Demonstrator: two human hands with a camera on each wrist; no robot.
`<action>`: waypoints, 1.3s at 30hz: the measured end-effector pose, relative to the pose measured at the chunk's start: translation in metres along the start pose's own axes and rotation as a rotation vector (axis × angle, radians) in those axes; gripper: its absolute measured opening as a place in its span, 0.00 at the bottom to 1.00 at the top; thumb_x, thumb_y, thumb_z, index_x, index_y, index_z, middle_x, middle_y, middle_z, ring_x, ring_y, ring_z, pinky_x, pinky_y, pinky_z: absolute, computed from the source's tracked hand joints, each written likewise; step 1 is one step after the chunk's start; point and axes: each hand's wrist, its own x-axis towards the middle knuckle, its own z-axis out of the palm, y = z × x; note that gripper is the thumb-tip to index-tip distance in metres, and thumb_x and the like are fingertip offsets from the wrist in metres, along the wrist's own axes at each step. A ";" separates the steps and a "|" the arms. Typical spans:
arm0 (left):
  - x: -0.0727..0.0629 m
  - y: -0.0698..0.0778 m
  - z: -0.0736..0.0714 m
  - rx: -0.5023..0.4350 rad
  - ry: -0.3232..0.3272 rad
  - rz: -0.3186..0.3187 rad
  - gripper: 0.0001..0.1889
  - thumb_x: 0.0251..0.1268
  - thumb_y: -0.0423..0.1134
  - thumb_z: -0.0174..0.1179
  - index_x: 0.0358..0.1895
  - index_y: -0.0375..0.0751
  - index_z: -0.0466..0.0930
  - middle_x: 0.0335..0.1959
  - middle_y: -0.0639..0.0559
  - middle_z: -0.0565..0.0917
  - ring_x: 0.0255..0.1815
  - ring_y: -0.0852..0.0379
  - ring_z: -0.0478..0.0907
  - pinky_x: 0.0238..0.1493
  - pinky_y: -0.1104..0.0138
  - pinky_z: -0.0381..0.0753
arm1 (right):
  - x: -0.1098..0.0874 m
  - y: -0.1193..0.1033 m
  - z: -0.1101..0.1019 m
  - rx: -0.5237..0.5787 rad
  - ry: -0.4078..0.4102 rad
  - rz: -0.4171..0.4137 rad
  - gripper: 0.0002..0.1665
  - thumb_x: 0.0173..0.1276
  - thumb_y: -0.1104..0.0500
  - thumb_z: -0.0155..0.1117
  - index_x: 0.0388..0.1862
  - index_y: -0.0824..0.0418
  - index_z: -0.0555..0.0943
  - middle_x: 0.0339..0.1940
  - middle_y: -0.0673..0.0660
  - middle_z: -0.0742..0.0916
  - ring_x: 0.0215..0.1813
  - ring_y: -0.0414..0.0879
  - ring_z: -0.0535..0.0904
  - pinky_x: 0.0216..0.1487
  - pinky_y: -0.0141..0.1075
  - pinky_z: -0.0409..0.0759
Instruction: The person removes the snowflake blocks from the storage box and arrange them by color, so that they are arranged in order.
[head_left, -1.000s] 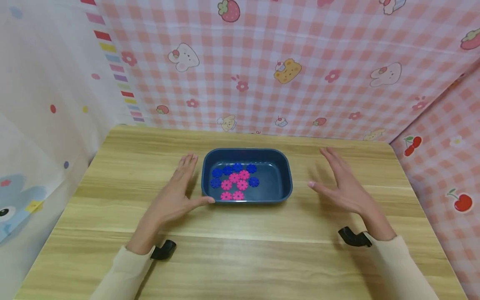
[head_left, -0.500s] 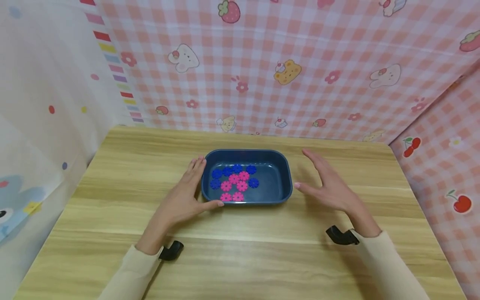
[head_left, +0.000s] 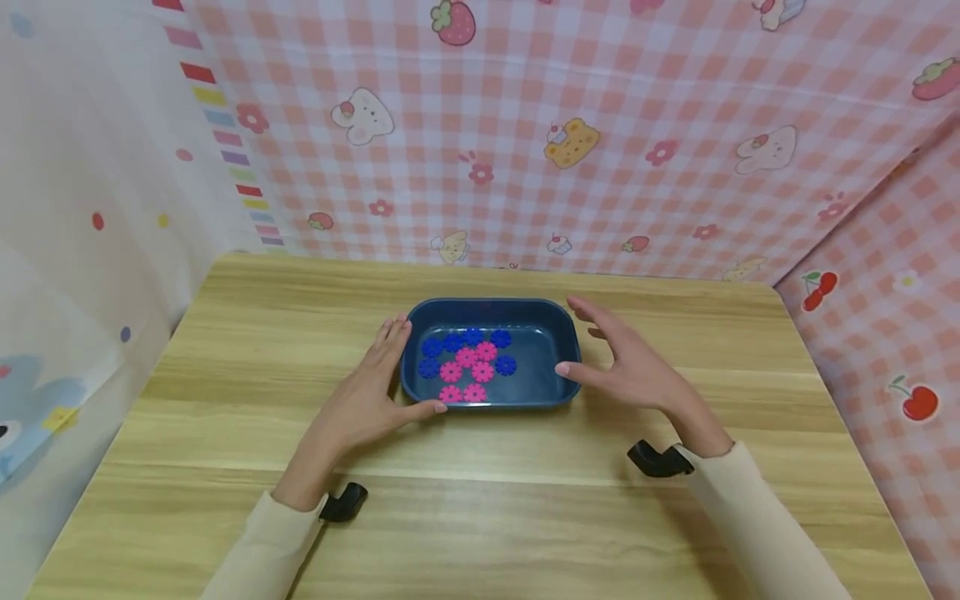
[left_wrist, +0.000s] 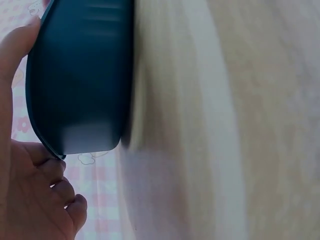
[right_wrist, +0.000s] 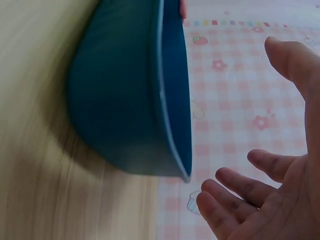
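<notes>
A dark blue plastic tray with rounded corners stands on the wooden table. Lying in its left and middle part are several pink notched discs and several blue notched discs. My left hand holds the tray's left end, thumb along the front rim and fingertips at the back left corner. In the left wrist view, the thumb and fingers meet the rim at two places. My right hand hovers at the tray's right end, fingers spread. A gap shows between its fingers and the tray wall in the right wrist view.
The wooden table reaches back to a pink checked curtain. A white patterned cloth hangs at the left, and another checked cloth at the right. Black curved pieces stick out at both wrists.
My left hand has moved right onto the tray's left end. My right hand has come leftward from well apart to the tray's right rim. The tray and discs have stayed in place.
</notes>
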 end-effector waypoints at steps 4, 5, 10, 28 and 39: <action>0.000 0.000 0.002 -0.016 0.004 -0.005 0.68 0.48 0.85 0.58 0.85 0.57 0.33 0.87 0.54 0.38 0.88 0.55 0.33 0.82 0.43 0.54 | 0.008 -0.005 0.002 0.026 -0.032 -0.026 0.54 0.68 0.43 0.72 0.85 0.46 0.53 0.82 0.57 0.67 0.80 0.55 0.65 0.79 0.57 0.66; 0.000 0.000 0.002 -0.017 0.006 -0.005 0.68 0.47 0.85 0.58 0.85 0.57 0.33 0.87 0.54 0.38 0.88 0.55 0.33 0.82 0.43 0.54 | 0.010 -0.006 0.002 0.033 -0.042 -0.026 0.54 0.68 0.43 0.73 0.85 0.47 0.54 0.82 0.57 0.67 0.80 0.55 0.65 0.79 0.56 0.66; 0.001 0.000 0.002 -0.016 0.009 0.000 0.68 0.47 0.85 0.58 0.85 0.58 0.33 0.87 0.55 0.38 0.88 0.54 0.33 0.82 0.42 0.54 | 0.020 -0.010 0.008 0.050 -0.101 -0.007 0.54 0.68 0.42 0.72 0.84 0.51 0.55 0.80 0.57 0.70 0.78 0.55 0.68 0.78 0.57 0.66; 0.001 -0.001 0.002 -0.032 0.003 0.001 0.68 0.47 0.84 0.59 0.85 0.58 0.33 0.87 0.56 0.37 0.88 0.54 0.34 0.82 0.42 0.55 | 0.062 -0.011 0.030 -0.026 -0.252 -0.033 0.47 0.67 0.46 0.74 0.78 0.60 0.65 0.64 0.60 0.82 0.62 0.53 0.81 0.63 0.47 0.83; 0.000 -0.001 0.002 -0.046 0.010 -0.005 0.67 0.47 0.84 0.59 0.85 0.59 0.34 0.87 0.57 0.37 0.88 0.56 0.34 0.82 0.42 0.56 | 0.077 -0.008 0.046 -0.177 -0.272 -0.094 0.34 0.65 0.50 0.76 0.65 0.62 0.77 0.50 0.56 0.87 0.52 0.48 0.83 0.55 0.42 0.84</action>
